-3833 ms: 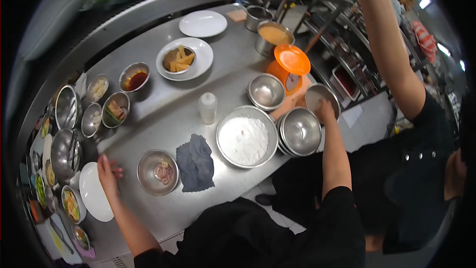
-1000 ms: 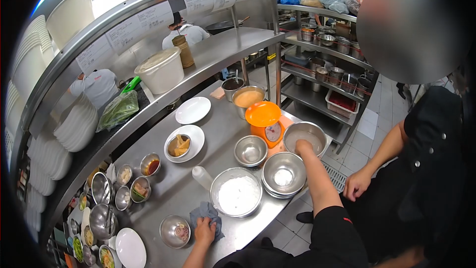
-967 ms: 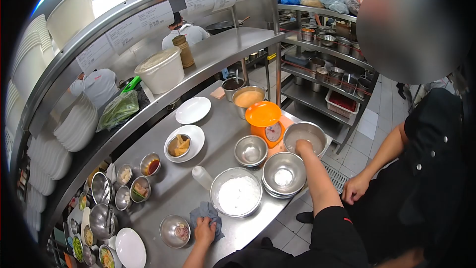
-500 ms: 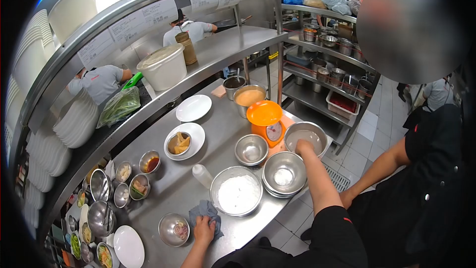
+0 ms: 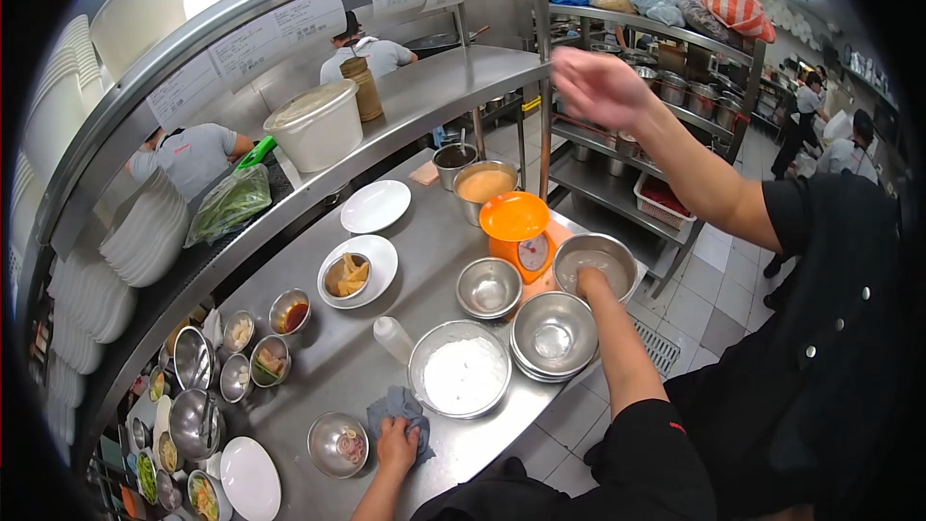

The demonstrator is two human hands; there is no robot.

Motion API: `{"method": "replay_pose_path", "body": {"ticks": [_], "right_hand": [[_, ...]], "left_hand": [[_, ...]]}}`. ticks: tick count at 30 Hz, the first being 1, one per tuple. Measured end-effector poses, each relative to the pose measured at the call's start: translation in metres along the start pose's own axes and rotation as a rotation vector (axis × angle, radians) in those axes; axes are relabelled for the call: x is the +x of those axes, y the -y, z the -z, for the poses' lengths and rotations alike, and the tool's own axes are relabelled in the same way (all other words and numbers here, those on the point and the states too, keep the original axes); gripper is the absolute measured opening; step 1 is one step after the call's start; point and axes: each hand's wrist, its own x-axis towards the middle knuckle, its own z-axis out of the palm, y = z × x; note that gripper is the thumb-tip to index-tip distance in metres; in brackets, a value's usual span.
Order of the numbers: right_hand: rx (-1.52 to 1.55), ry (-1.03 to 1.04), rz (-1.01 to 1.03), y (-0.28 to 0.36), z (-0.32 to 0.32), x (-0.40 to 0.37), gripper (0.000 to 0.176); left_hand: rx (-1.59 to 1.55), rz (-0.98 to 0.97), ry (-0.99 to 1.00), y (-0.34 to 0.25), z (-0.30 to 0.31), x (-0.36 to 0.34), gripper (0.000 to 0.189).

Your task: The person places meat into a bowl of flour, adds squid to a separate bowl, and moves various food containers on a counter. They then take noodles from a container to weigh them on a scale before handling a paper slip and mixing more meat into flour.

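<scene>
My left hand [image 5: 396, 444] is closed over a crumpled grey-blue cloth [image 5: 394, 407] on the steel table. Just left of it stands a metal bowl [image 5: 325, 446] with sliced pinkish pieces inside. My right hand [image 5: 593, 284] reaches down into a metal bowl of cloudy liquid [image 5: 617, 265]; its fingers are hidden there. Below that forearm sits a stack of metal bowls [image 5: 552, 338]. Between my hands is a wide bowl of white powder [image 5: 461, 378]. An orange scale [image 5: 522, 243] stands beside the liquid bowl, and a smaller metal bowl [image 5: 488, 288] is in front of it.
At right stands a co-worker in black, with a raised, blurred hand [image 5: 603, 89] above the table's far end. A white squeeze bottle [image 5: 393, 339], white plates [image 5: 376, 207] and a pot of orange-brown liquid [image 5: 484, 183] share the table. Small ingredient bowls [image 5: 271, 364] crowd the left.
The co-worker's arm has swung up from low at the right to above the table's far end, and their body has shifted. My hands stay in about the same places.
</scene>
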Motion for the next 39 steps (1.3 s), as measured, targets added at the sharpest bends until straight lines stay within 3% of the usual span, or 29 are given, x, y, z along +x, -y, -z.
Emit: {"method": "replay_pose_path", "body": {"ticks": [7,26,27,28,29,30,31,33,39], "right_hand": [[0.068,0.038,-0.068,0.014,0.033,-0.027,0.031],[0.164,0.045,-0.087,0.015,0.040,-0.034,0.013],[0.267,0.018,-0.070,0.023,0.057,-0.030,0.013],[0.647,-0.016,0.019,0.048,0.108,-0.036,0.012],[1.300,0.037,0.204,0.103,0.218,-0.037,0.012],[1.646,0.102,0.408,0.150,0.312,-0.036,0.011],[1.794,0.137,0.584,0.181,0.378,-0.040,0.011],[1.911,0.168,0.784,0.218,0.457,-0.045,0.010],[1.904,0.168,0.746,0.213,0.460,-0.054,0.009]], "left_hand": [[-0.008,-0.001,-0.004,-0.004,0.004,-0.001,0.022],[-0.010,0.004,0.015,-0.004,0.006,-0.001,0.023],[-0.018,-0.002,0.012,-0.003,0.005,0.000,0.023],[-0.025,-0.006,0.011,-0.002,0.004,-0.001,0.023],[-0.025,-0.007,0.010,-0.002,0.004,-0.001,0.023],[-0.024,0.001,0.012,-0.003,0.004,0.000,0.023],[-0.022,0.012,0.016,-0.003,0.004,0.000,0.023],[-0.018,0.005,0.007,-0.001,0.003,-0.001,0.023],[-0.018,-0.005,0.001,-0.001,0.002,-0.001,0.023]]}}
